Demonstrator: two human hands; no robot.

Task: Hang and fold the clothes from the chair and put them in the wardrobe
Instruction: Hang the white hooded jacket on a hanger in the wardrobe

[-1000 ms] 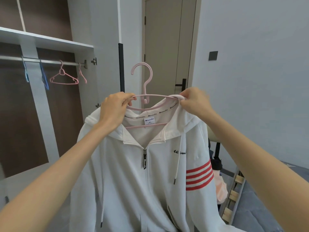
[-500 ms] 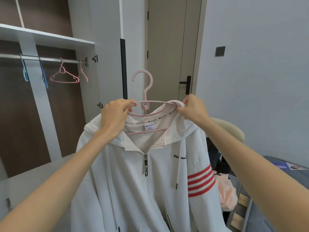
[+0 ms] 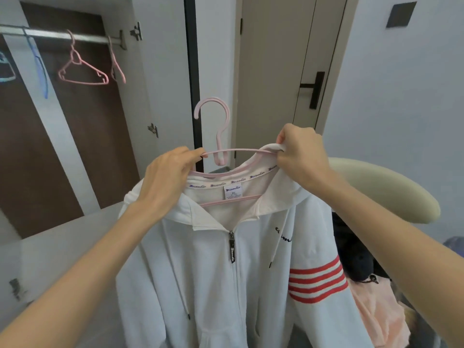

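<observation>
White zip hoodie (image 3: 226,285), red-striped sleeve, on pink hanger (image 3: 218,136); my left hand (image 3: 165,179) pinches the hanger's end, my right hand (image 3: 301,156) grips hood fabric.

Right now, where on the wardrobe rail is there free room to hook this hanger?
The rail is bare between the blue hanger and the first pink hanger. Toward its right end it is crowded: two pink hangers hang close together.

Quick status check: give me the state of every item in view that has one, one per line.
white hoodie: zipped, on the pink hanger, off the rail
left hand: gripping hanger and collar
right hand: pinching the hood
wardrobe: open
rail hangers: empty
room door: shut
</observation>
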